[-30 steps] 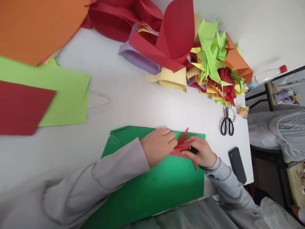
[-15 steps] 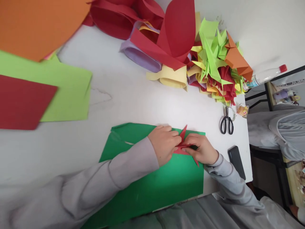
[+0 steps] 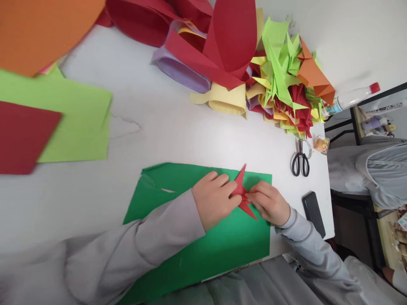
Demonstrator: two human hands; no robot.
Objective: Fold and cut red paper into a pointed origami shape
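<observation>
Between my two hands is a small red folded paper piece [image 3: 240, 186], with one pointed tip toward the far side and another toward me. My left hand [image 3: 216, 199] is closed on its left side, with thumb and fingers pressed on the paper. My right hand [image 3: 269, 202] pinches its right side near the middle, and the fingers hide part of the folds. Beneath both hands lies a green sheet [image 3: 203, 254], its far left corner creased and worn.
Beyond the hands is a heap of folded lime, red and yellow paper [image 3: 282, 84], beside curled red paper [image 3: 235, 34]. Scissors [image 3: 300, 159] and a black phone [image 3: 313, 214] lie at right. Large sheets, including a lime one [image 3: 82, 123], lie left. A person in grey [image 3: 378, 169] sits beyond the table.
My right fingers have shifted from the raised flap to a pinch near the middle of the red paper, which now looks flatter and more exposed. The view has shifted slightly.
</observation>
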